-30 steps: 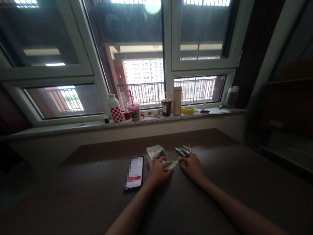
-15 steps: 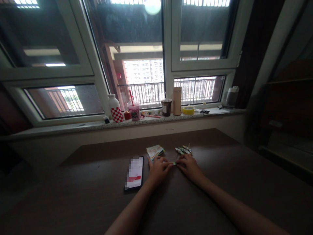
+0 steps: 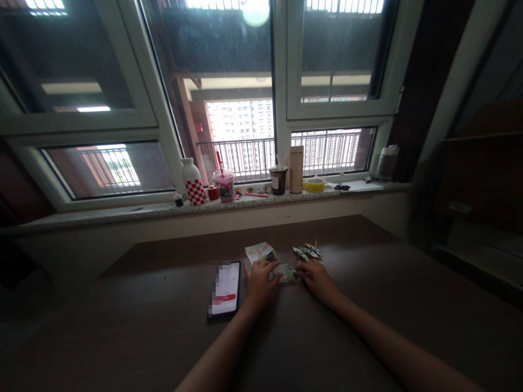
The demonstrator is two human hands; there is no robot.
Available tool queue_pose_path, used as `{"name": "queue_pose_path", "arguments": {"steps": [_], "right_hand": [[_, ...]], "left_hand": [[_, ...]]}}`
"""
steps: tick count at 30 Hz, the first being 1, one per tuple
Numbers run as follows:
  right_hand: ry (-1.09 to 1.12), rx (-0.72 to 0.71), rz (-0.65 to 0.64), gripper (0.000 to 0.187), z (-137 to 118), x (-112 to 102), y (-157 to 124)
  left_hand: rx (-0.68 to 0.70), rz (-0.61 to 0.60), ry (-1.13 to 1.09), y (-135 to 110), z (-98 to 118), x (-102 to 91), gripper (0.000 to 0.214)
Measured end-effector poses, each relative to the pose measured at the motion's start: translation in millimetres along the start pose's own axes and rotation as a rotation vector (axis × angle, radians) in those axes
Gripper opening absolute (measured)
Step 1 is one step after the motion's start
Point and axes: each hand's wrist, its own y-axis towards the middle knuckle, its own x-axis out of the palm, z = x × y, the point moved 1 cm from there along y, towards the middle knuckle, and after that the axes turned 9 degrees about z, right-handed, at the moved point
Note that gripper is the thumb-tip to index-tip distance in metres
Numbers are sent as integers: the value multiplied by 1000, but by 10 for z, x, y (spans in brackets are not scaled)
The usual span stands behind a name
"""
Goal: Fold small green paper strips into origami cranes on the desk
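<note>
Both hands work on a small printed paper piece [image 3: 285, 271] lying on the dark brown table [image 3: 163, 337]. My left hand [image 3: 258, 283] pinches its left end with curled fingers. My right hand [image 3: 316, 279] grips its right end. A stack of printed paper slips [image 3: 259, 252] lies just beyond my left hand. Several small folded paper shapes [image 3: 308, 252] sit beyond my right hand. A phone [image 3: 225, 288] with a lit screen lies flat to the left of my left hand.
A stone window sill [image 3: 122, 210] runs behind the table with a checked red and white bottle [image 3: 193, 182], a pink drink cup [image 3: 224, 184], a dark cup [image 3: 278, 179], a tall flask [image 3: 296, 168], a yellow tape roll [image 3: 314, 184] and scissors [image 3: 342, 186].
The paper showed as a strip, then was squeezed nearly out of sight between the fingers, and now shows as a wider piece between both hands. My hands stayed in place.
</note>
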Motion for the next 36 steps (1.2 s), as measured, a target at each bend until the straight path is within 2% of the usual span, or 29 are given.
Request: {"name": "queue_pose_path", "arguments": {"steps": [6, 9, 12, 17, 25, 31, 36], "right_hand": [[-64, -23, 5, 24, -30, -4, -18], [-74, -43, 25, 29, -32, -3, -23], [-53, -95, 19, 27, -57, -15, -35], [-96, -206, -41, 18, -185, -62, -68], [-175, -179, -32, 20, -193, -58, -61], [-108, -156, -49, 21, -101, 8, -43], [-65, -124, -41, 24, -111, 4, -60]], "left_hand": [[-7, -33, 73, -11, -13, 31, 36], [7, -54, 81, -20, -9, 32, 30], [14, -64, 77, -29, -10, 33, 18], [10, -50, 49, -37, -5, 38, 15], [6, -85, 60, -24, 10, 34, 15], [13, -72, 59, -38, 13, 30, 25], [-3, -81, 84, -48, 17, 50, 19]]}}
